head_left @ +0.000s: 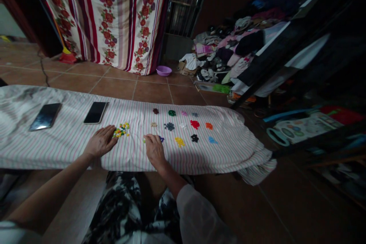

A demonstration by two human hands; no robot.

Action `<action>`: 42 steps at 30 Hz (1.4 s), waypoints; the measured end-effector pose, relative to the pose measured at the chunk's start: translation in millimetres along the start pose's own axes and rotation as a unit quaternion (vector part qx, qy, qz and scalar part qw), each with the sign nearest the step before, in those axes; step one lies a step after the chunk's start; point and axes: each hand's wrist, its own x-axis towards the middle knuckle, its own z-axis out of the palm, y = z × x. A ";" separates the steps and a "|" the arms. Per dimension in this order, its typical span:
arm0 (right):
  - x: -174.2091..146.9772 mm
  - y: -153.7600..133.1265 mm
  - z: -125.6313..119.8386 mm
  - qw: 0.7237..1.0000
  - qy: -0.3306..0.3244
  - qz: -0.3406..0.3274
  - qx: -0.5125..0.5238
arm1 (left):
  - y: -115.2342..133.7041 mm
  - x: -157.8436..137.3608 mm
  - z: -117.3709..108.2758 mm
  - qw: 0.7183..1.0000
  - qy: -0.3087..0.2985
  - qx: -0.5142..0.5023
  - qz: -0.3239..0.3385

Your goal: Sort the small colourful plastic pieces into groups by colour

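My left hand lies flat on the striped cloth, fingers stretched toward a mixed pile of small yellow, green, orange and white pieces and touching its left edge. My right hand is lowered to the cloth with its fingers curled together; whatever its fingertips hold is hidden. A bit of lime green shows beside those fingertips, and a purple pile is partly covered by the hand. To the right, small piles sorted by colour include yellow, black, red and dark grey.
Two phones, one at far left and another nearer, lie on the cloth-covered table. Beyond it are a purple basin, a floral curtain and a heap of clothes. A shelf stands at right.
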 end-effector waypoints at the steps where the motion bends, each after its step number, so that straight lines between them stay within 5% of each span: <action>1: -0.2 -0.1 -0.2 1.000 0.004 0.000 0.003 | -0.2 0.0 0.2 1.000 0.000 -0.001 -0.001; 11: 12.3 4.8 -9.4 0.999 0.019 0.032 0.018 | 2.7 0.7 -1.6 1.000 0.000 -0.008 -0.015; 21: 80.0 24.2 -19.5 0.998 0.003 0.045 0.033 | 5.1 2.5 -2.8 1.000 -0.008 0.011 -0.016; 32: 158.9 53.0 1.2 0.988 -0.047 0.141 0.031 | 7.3 3.9 -4.8 1.000 0.001 0.024 -0.011; 42: 186.5 57.4 14.1 0.984 -0.121 0.122 -0.041 | 7.6 5.3 -6.5 0.999 0.014 0.040 0.009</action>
